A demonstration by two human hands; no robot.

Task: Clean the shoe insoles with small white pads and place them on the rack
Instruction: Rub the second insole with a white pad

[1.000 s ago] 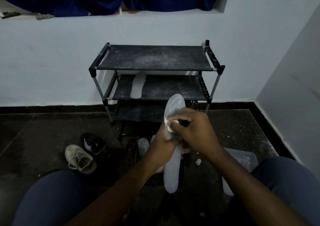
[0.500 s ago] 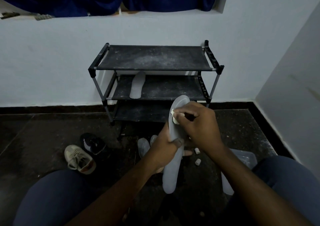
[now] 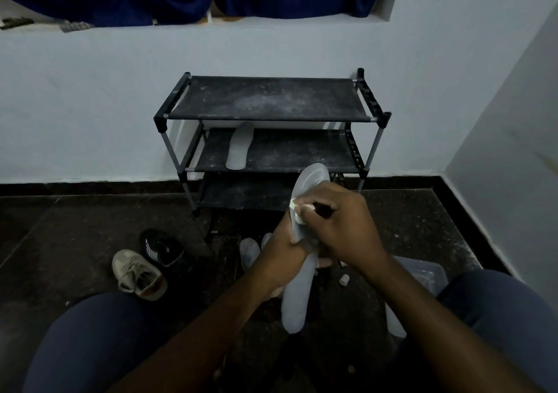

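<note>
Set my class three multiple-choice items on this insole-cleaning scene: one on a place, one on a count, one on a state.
1. On which shelf of the rack does the stored insole lie?
A top
B middle
C bottom

2. How many shoes lie on the floor left of the rack?
A two
B three
C five

3. What is the right hand doing?
A hanging empty
B lifting a shoe
C pressing a white pad on the held insole

Answers:
1 B, it lies under the top shelf and above the lowest.
2 A, a beige shoe and a black shoe.
3 C, while the left hand grips that insole.
</note>
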